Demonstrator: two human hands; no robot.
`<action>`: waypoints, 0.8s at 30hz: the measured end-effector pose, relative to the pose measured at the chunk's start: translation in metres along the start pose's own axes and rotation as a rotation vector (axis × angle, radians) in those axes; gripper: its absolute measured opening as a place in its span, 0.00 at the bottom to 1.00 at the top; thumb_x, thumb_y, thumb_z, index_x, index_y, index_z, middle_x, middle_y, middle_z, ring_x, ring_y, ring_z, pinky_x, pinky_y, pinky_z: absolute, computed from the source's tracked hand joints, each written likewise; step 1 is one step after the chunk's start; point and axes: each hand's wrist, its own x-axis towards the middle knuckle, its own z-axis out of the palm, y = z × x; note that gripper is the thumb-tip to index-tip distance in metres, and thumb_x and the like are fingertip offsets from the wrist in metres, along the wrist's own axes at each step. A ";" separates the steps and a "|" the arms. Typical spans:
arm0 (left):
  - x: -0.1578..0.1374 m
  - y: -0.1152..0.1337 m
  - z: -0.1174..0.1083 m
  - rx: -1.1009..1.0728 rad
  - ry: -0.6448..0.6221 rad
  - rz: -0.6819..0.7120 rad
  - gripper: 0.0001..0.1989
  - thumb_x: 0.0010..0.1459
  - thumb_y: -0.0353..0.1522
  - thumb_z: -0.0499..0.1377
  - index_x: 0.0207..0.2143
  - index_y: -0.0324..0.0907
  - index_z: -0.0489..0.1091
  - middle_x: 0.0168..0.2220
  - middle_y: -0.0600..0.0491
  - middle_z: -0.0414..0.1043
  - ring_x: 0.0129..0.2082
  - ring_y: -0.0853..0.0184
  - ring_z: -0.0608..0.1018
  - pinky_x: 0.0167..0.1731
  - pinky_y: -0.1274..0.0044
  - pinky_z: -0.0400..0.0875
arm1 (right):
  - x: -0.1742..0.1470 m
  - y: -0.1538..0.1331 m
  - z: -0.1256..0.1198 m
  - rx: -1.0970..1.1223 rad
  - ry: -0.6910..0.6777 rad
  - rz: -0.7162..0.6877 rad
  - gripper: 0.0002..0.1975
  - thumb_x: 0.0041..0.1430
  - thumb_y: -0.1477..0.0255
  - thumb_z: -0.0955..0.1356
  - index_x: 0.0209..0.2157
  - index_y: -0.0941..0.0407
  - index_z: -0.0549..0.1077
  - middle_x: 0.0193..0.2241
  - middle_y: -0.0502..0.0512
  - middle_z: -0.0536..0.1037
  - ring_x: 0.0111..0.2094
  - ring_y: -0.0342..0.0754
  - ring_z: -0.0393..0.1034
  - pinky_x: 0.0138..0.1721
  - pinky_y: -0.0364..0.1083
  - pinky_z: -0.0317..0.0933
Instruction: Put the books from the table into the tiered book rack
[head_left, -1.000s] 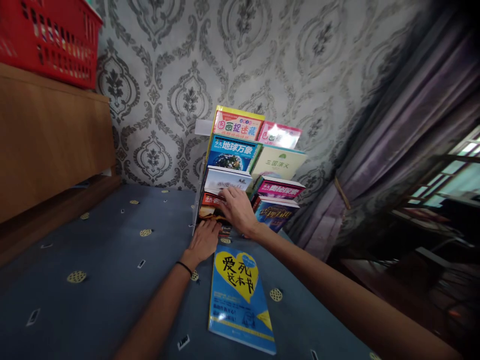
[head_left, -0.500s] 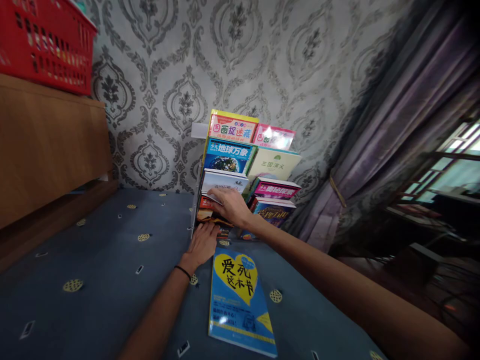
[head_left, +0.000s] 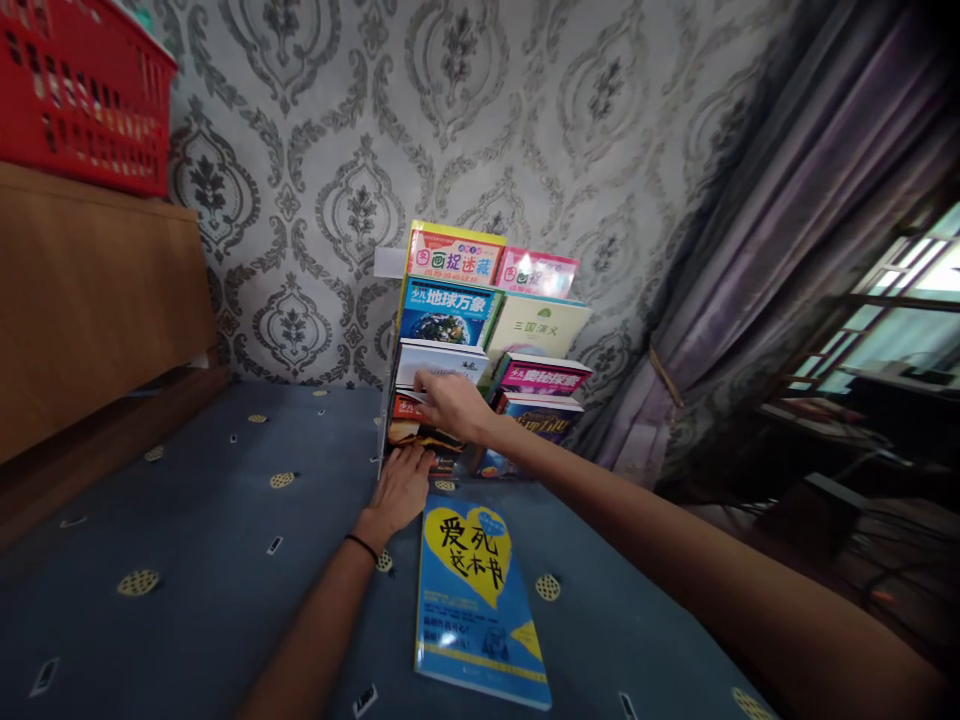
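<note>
A clear tiered rack [head_left: 384, 430] holds books in two columns. My right hand [head_left: 459, 405] is closed at the top edge of an orange-and-black book [head_left: 411, 432] in the lowest left tier; some of its fingertips are hidden. Below it my left hand [head_left: 405, 487] rests with fingers stretched out against the book's lower part. Right behind stands a pale grey book [head_left: 450, 362], partly covered by my right hand. A blue book [head_left: 480, 610] with a yellow heart lies flat in front of the rack.
In the right column stand a dark blue book [head_left: 551, 422], a magenta-titled book [head_left: 546, 377] and a pale green one [head_left: 536, 325]. A red basket [head_left: 90, 100] sits on a wooden cabinet [head_left: 97, 310] at left. A purple curtain [head_left: 720, 260] hangs at right.
My right hand has shifted slightly at the top of the orange-and-black book. My left hand stays at its lower part. The whole view has moved a little.
</note>
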 end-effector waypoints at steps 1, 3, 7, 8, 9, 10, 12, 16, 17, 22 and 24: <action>0.000 0.000 0.001 0.001 -0.002 -0.004 0.19 0.60 0.24 0.52 0.54 0.36 0.67 0.53 0.39 0.72 0.55 0.54 0.73 0.53 0.62 0.68 | 0.001 -0.001 -0.002 -0.020 -0.008 0.020 0.13 0.64 0.69 0.66 0.48 0.57 0.72 0.37 0.60 0.81 0.39 0.54 0.74 0.35 0.47 0.56; -0.001 0.000 0.003 0.007 -0.002 -0.007 0.19 0.60 0.24 0.52 0.54 0.37 0.67 0.54 0.39 0.72 0.55 0.55 0.73 0.54 0.61 0.68 | 0.003 -0.002 -0.006 -0.064 -0.029 0.045 0.11 0.63 0.66 0.66 0.43 0.57 0.75 0.39 0.62 0.81 0.40 0.55 0.74 0.35 0.47 0.58; -0.005 0.000 0.010 0.042 0.045 -0.005 0.20 0.60 0.23 0.51 0.54 0.40 0.67 0.54 0.42 0.73 0.55 0.56 0.74 0.56 0.61 0.66 | 0.001 -0.004 -0.012 -0.153 -0.070 0.026 0.11 0.62 0.68 0.66 0.42 0.57 0.78 0.42 0.64 0.81 0.42 0.57 0.76 0.38 0.49 0.63; -0.005 0.000 0.011 0.051 0.065 -0.004 0.20 0.59 0.23 0.51 0.54 0.40 0.67 0.54 0.42 0.73 0.55 0.56 0.74 0.56 0.61 0.66 | 0.001 -0.004 -0.013 -0.168 -0.079 0.016 0.11 0.62 0.69 0.66 0.42 0.57 0.78 0.43 0.64 0.81 0.43 0.57 0.76 0.39 0.49 0.63; -0.005 -0.001 0.013 0.057 0.082 0.001 0.20 0.59 0.23 0.51 0.54 0.39 0.68 0.54 0.41 0.73 0.55 0.56 0.75 0.55 0.61 0.67 | 0.000 -0.003 -0.013 -0.177 -0.086 0.001 0.10 0.62 0.70 0.66 0.42 0.56 0.78 0.43 0.63 0.81 0.44 0.56 0.76 0.40 0.49 0.64; -0.005 -0.001 0.014 0.062 0.093 0.009 0.20 0.59 0.22 0.51 0.54 0.39 0.68 0.54 0.41 0.73 0.55 0.55 0.75 0.55 0.61 0.67 | 0.000 -0.001 -0.014 -0.177 -0.091 -0.019 0.09 0.62 0.71 0.66 0.41 0.56 0.78 0.44 0.62 0.81 0.44 0.56 0.76 0.40 0.48 0.64; -0.005 -0.001 0.015 0.070 0.103 0.023 0.20 0.60 0.22 0.50 0.53 0.38 0.68 0.53 0.40 0.74 0.54 0.55 0.75 0.54 0.61 0.68 | 0.001 0.004 -0.014 -0.164 -0.098 -0.052 0.09 0.63 0.70 0.66 0.40 0.55 0.79 0.44 0.61 0.81 0.45 0.55 0.76 0.39 0.47 0.64; -0.004 0.001 0.014 0.099 0.103 0.023 0.20 0.60 0.22 0.50 0.53 0.40 0.69 0.51 0.42 0.75 0.51 0.55 0.76 0.53 0.61 0.68 | 0.002 0.020 -0.014 -0.110 -0.108 -0.085 0.08 0.65 0.70 0.66 0.41 0.54 0.77 0.39 0.59 0.82 0.42 0.55 0.76 0.35 0.47 0.62; -0.004 0.001 0.013 0.105 0.103 0.023 0.20 0.60 0.22 0.50 0.53 0.40 0.69 0.50 0.42 0.75 0.50 0.55 0.77 0.53 0.61 0.68 | 0.002 0.025 -0.014 -0.091 -0.109 -0.101 0.07 0.65 0.70 0.66 0.41 0.54 0.77 0.38 0.59 0.82 0.41 0.54 0.75 0.35 0.46 0.62; -0.003 0.002 0.009 0.120 0.080 0.042 0.19 0.61 0.23 0.50 0.53 0.38 0.70 0.48 0.42 0.75 0.47 0.55 0.77 0.51 0.61 0.68 | -0.004 0.045 -0.015 0.057 -0.055 -0.171 0.08 0.66 0.72 0.65 0.43 0.55 0.75 0.36 0.56 0.80 0.38 0.50 0.73 0.36 0.45 0.59; -0.002 0.001 0.008 0.128 0.077 0.047 0.19 0.60 0.23 0.51 0.53 0.38 0.70 0.48 0.42 0.75 0.48 0.55 0.76 0.52 0.61 0.67 | -0.005 0.054 -0.015 0.128 -0.035 -0.198 0.08 0.67 0.72 0.64 0.42 0.56 0.74 0.33 0.55 0.79 0.35 0.48 0.71 0.35 0.44 0.58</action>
